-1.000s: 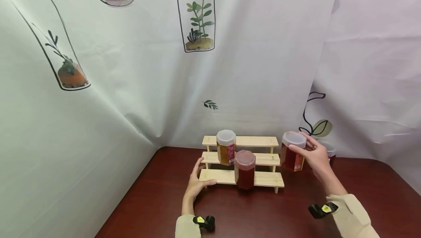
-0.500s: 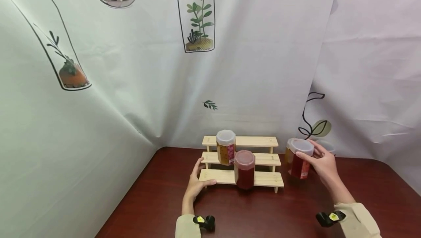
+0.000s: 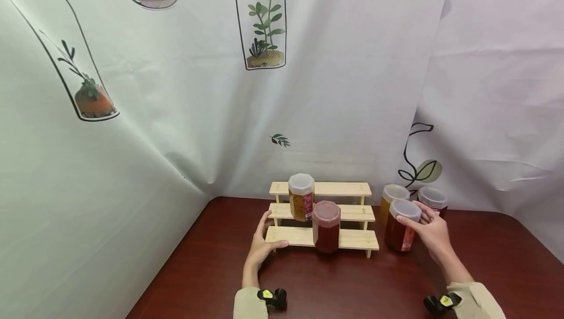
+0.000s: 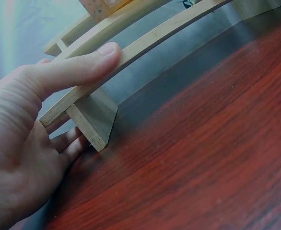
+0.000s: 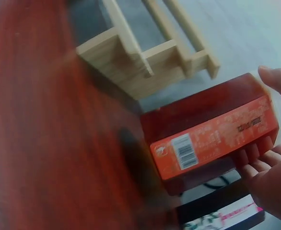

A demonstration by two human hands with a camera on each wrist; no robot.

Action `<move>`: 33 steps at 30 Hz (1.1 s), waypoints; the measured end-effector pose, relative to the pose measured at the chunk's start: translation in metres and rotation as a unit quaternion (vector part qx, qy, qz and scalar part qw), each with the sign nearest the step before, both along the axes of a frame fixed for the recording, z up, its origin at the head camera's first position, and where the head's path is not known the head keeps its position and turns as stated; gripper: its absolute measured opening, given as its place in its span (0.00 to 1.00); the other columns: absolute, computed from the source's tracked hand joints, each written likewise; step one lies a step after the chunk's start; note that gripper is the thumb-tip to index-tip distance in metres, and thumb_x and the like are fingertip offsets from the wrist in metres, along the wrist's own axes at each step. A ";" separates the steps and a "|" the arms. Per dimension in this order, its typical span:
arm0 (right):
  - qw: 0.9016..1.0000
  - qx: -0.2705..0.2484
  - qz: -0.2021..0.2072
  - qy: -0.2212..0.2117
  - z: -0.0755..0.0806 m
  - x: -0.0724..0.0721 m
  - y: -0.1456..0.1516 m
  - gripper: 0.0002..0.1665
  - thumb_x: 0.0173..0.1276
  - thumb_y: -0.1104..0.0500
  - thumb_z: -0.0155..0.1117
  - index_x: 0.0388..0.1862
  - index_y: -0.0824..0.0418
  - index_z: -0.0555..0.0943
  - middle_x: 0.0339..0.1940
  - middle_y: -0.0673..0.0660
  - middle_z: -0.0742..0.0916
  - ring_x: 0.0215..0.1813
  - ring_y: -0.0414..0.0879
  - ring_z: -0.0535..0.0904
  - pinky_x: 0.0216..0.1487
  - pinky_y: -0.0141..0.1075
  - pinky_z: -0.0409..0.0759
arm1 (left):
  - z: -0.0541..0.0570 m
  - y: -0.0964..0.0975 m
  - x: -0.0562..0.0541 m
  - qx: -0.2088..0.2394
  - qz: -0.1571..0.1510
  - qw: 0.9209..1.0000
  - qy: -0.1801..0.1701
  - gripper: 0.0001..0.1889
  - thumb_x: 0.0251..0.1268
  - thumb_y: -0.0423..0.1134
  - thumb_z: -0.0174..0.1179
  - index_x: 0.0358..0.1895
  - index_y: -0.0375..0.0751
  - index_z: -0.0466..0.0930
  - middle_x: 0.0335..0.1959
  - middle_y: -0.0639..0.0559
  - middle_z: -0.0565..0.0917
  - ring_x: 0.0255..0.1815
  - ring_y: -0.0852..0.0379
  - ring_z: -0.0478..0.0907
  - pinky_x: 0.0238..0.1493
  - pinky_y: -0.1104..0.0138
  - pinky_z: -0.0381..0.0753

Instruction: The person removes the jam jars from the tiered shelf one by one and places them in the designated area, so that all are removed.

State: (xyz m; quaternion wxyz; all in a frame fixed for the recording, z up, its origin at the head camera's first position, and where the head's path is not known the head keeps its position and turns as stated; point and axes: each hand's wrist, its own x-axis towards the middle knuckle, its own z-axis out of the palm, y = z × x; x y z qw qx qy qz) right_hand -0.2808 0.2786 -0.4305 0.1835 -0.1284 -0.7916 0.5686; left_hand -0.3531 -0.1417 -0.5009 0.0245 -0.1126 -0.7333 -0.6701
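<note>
My left hand (image 3: 260,249) holds the left end of a three-tier wooden display rack (image 3: 286,235). In the left wrist view the thumb (image 4: 104,57) lies on the lowest tier, while the other fingers curl behind its end. A jar of amber contents (image 3: 301,205) with a white lid stands on the middle tier. On the front tier sits a dark red jar (image 3: 327,235). Right of the rack, my right hand (image 3: 434,233) grips another dark red jar (image 3: 398,236) near its white lid. Its orange label with a barcode (image 5: 184,151) shows in the right wrist view.
Behind the held jar stand a yellow jar (image 3: 393,193) and a dark jar with a pale lid (image 3: 433,196). Everything rests on a dark red wooden table (image 3: 211,270). A white curtain (image 3: 343,89) printed with plants hangs behind and to the left.
My right hand has carried the red jar away from the rack, to the right, then nearer to me and lower, uncovering the yellow and dark jars behind. The left hand stays on the rack.
</note>
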 end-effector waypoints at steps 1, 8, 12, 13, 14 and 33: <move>1.000 -0.011 0.001 0.008 -0.004 0.000 0.000 0.46 0.60 0.57 0.73 0.73 0.65 0.62 0.53 0.38 0.83 0.51 0.24 0.77 0.41 0.11 0.69 | 0.000 0.000 -0.001 0.000 0.001 1.000 -0.001 0.54 0.43 0.31 0.77 0.75 0.58 0.55 0.68 0.33 0.67 0.30 0.56 0.72 0.24 0.67 0.72; 0.995 -0.077 0.017 0.063 -0.018 -0.003 -0.003 0.37 0.58 0.65 0.72 0.63 0.56 0.66 0.35 0.21 0.74 0.40 0.16 0.71 0.41 0.13 0.71 | 0.000 0.000 0.000 0.003 0.002 1.000 0.000 0.54 0.44 0.31 0.77 0.75 0.57 0.55 0.68 0.33 0.67 0.26 0.58 0.72 0.23 0.68 0.72; 0.993 -0.091 0.029 0.071 -0.018 -0.004 -0.003 0.36 0.58 0.66 0.71 0.63 0.56 0.65 0.36 0.22 0.75 0.40 0.17 0.71 0.41 0.13 0.71 | 0.002 0.000 0.001 0.006 0.000 1.000 0.006 0.54 0.44 0.31 0.77 0.76 0.56 0.54 0.68 0.32 0.67 0.25 0.60 0.72 0.22 0.68 0.72; 0.993 -0.092 0.031 0.072 -0.018 -0.004 -0.002 0.36 0.58 0.66 0.71 0.63 0.56 0.65 0.37 0.23 0.75 0.41 0.17 0.71 0.42 0.13 0.70 | 0.002 0.000 0.001 0.006 -0.001 1.000 0.008 0.55 0.44 0.30 0.77 0.76 0.55 0.53 0.68 0.32 0.67 0.24 0.60 0.72 0.22 0.68 0.72; 0.993 -0.090 0.033 0.071 -0.018 -0.004 -0.002 0.37 0.58 0.66 0.71 0.64 0.57 0.64 0.37 0.23 0.74 0.41 0.17 0.70 0.42 0.13 0.70 | 0.003 0.000 0.002 0.007 -0.001 1.000 0.007 0.55 0.44 0.30 0.77 0.76 0.55 0.53 0.68 0.32 0.67 0.24 0.60 0.71 0.22 0.68 0.72; 0.989 -0.092 0.042 0.104 0.037 -0.015 -0.011 0.41 0.65 0.61 0.68 0.72 0.53 0.58 0.50 0.30 0.73 0.58 0.26 0.67 0.73 0.24 0.60 | 0.000 0.000 0.001 0.007 0.001 1.000 -0.001 0.55 0.43 0.31 0.77 0.75 0.57 0.55 0.68 0.33 0.67 0.25 0.59 0.71 0.22 0.68 0.72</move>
